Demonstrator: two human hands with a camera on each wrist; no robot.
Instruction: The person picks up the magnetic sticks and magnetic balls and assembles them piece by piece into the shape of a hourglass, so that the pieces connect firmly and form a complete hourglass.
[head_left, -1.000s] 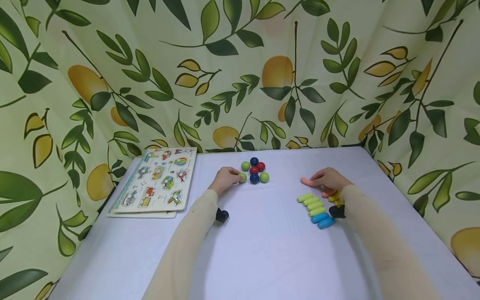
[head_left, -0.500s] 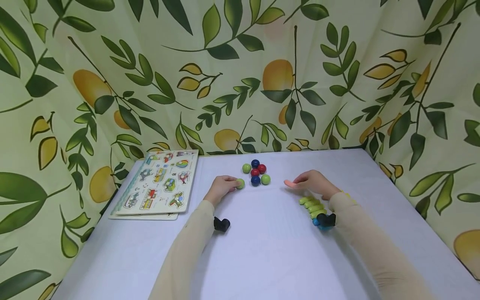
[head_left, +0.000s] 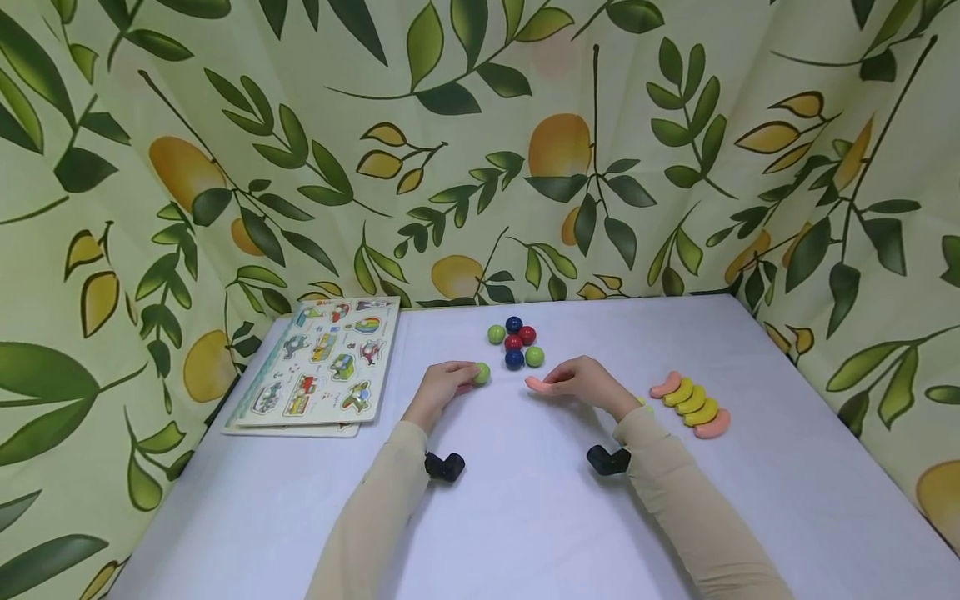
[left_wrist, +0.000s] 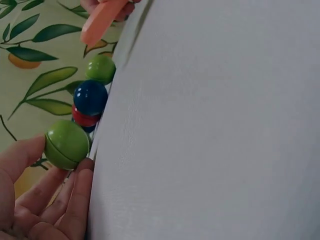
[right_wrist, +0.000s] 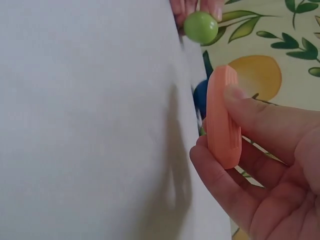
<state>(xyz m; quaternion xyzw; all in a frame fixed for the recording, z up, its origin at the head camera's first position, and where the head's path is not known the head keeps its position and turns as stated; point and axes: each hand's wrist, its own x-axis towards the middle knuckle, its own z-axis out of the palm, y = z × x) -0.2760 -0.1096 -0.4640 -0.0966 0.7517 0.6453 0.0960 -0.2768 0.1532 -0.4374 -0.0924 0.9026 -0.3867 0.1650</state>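
Note:
My left hand (head_left: 441,390) pinches a light green ball (head_left: 482,373) between thumb and fingers; the left wrist view shows this green ball (left_wrist: 67,144) with a groove round it. My right hand (head_left: 588,383) holds a pink curved toy piece (head_left: 537,384), shaped like a short sausage or banana. Up close in the right wrist view the pink piece (right_wrist: 223,117) has ridged sides, with the thumb on one side and fingers on the other. Just beyond both hands sits a cluster of balls: green (head_left: 496,334), dark blue (head_left: 514,359) and red (head_left: 528,335).
Pink and yellow curved pieces (head_left: 690,400) lie in a row at the right. A light green piece (head_left: 647,404) shows partly behind my right wrist. Flat picture-puzzle boards (head_left: 330,358) are stacked at the back left. A leaf-patterned curtain (head_left: 480,150) borders the white table (head_left: 517,517).
My right hand has carried the pink piece leftward from the row of pieces to near the balls. The left hand has drawn the green ball slightly nearer, away from the cluster.

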